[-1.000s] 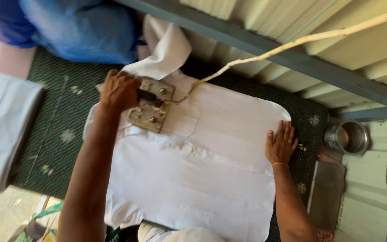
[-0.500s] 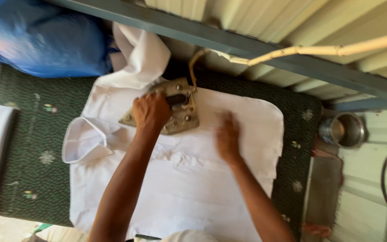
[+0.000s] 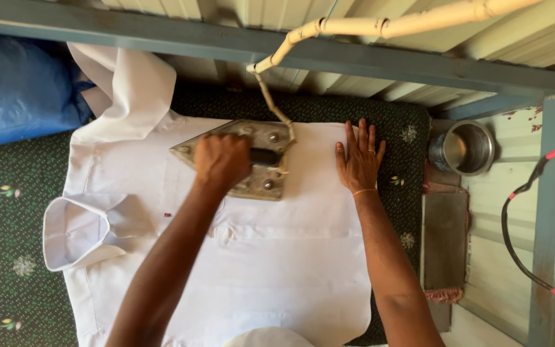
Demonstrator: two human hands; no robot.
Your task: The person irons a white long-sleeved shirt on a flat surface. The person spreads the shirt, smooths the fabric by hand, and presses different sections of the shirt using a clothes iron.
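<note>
There is one white shirt (image 3: 258, 257) spread flat on one dark green cloth (image 3: 8, 257) with small flowers, and one metal iron (image 3: 252, 157) stands on the upper part of the shirt. The left hand (image 3: 223, 160) is closed tight around the dark handle of the iron. The right hand (image 3: 360, 157) lies flat on the shirt at 3 o'clock from the iron, just beside it, with the fingers stretched and a little apart; it holds nothing.

One cord (image 3: 367, 27) wrapped in pale cloth goes from the iron toward 1 o'clock. One blue bundle (image 3: 20, 96) lies at 10 o'clock. One metal cup (image 3: 467, 149) stands at 3 o'clock, near the right hand but not touching it. One black cable (image 3: 515, 238) hangs at the right side.

The left hand covers most of the iron's handle. The lower edge of the shirt is cut off by the frame, and the blue bundle is cut off at the left. What is inside the cup I cannot tell.
</note>
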